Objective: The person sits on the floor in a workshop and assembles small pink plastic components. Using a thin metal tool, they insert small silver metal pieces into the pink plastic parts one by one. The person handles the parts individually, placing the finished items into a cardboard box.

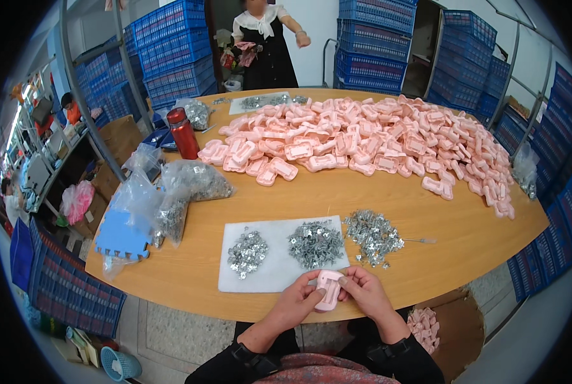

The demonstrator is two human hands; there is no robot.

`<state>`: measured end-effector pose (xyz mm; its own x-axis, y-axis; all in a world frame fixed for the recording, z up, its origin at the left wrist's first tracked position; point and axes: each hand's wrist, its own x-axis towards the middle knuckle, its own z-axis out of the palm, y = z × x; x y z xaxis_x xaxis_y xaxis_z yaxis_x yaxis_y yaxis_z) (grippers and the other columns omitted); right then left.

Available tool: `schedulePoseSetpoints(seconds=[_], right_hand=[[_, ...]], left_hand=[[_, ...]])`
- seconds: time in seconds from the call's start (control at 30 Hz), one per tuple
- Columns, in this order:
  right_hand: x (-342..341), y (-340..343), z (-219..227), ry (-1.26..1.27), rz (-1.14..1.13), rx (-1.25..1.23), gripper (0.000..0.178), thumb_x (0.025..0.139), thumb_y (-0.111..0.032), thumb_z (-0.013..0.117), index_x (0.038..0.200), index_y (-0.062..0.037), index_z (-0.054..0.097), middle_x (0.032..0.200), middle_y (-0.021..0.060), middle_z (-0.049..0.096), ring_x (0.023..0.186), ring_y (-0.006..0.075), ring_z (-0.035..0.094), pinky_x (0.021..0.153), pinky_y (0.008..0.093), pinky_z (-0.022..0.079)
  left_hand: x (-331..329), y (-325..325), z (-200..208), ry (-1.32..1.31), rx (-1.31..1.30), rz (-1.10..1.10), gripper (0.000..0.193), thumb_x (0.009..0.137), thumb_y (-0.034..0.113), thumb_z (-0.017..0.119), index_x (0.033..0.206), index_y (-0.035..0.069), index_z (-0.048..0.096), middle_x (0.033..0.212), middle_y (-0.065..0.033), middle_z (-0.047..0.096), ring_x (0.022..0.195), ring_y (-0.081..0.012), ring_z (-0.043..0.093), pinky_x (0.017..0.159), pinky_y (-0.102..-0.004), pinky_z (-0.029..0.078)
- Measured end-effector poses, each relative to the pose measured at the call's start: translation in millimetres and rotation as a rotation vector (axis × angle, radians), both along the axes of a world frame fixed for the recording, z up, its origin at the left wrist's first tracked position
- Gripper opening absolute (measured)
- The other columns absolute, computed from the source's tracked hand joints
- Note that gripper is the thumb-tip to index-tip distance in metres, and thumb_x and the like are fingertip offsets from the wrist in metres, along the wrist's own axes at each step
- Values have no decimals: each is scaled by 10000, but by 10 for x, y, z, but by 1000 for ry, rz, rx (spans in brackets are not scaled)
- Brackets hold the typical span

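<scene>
Just off the near right corner of the mat [275,278], left hand [297,302] and right hand [368,293] grip a shell [329,291] in closed fingers, apparently steadying it recess-up; clips [314,244] sit on the mat, probably for easy reach

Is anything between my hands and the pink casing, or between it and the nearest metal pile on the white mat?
Nothing visible is in the way: your left hand and right hand touch the pink casing, and nothing else separates it from that metal pile on the white mat.
</scene>
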<state>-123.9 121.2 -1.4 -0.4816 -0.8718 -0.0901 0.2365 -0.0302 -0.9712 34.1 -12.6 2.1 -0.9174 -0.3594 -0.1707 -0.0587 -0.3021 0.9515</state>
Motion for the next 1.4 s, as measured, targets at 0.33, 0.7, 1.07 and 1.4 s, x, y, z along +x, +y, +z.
schedulePoseSetpoints(seconds=[0.33, 0.7, 1.07, 1.4], right_hand=[[-8, 6, 7, 19, 17, 24, 175, 991, -146, 587, 1083, 2, 573, 866, 39, 641, 709, 83, 602, 662, 228, 498], [7, 11, 37, 25, 10, 22, 190, 986, -138, 590, 1100, 12, 574, 845, 40, 644, 700, 78, 602, 649, 219, 491], [10, 6, -1, 21, 9, 7, 182, 986, -126, 590, 1107, 9, 576, 841, 35, 641, 693, 73, 595, 638, 214, 486], [-30, 23, -8, -21, 17, -1, 195, 993, -152, 586, 1108, 4, 571, 866, 33, 637, 703, 70, 593, 640, 210, 487]], left_hand=[[-7, -6, 6, -1, 30, -10, 510, 998, 100, 541, 1454, 11, 329, 1090, -113, 672, 960, -127, 632, 819, -280, 529], [5, 14, 78, -3, 8, 12, 503, 991, 110, 559, 1433, -13, 354, 1006, -87, 682, 892, -116, 637, 764, -269, 541], [-6, 16, -4, 21, 11, 21, 488, 990, 93, 552, 1425, -10, 355, 986, -84, 680, 890, -118, 635, 765, -277, 544], [-12, 24, 16, 3, 28, 27, 473, 993, 106, 554, 1417, 0, 373, 961, -79, 673, 873, -118, 642, 739, -281, 570]])
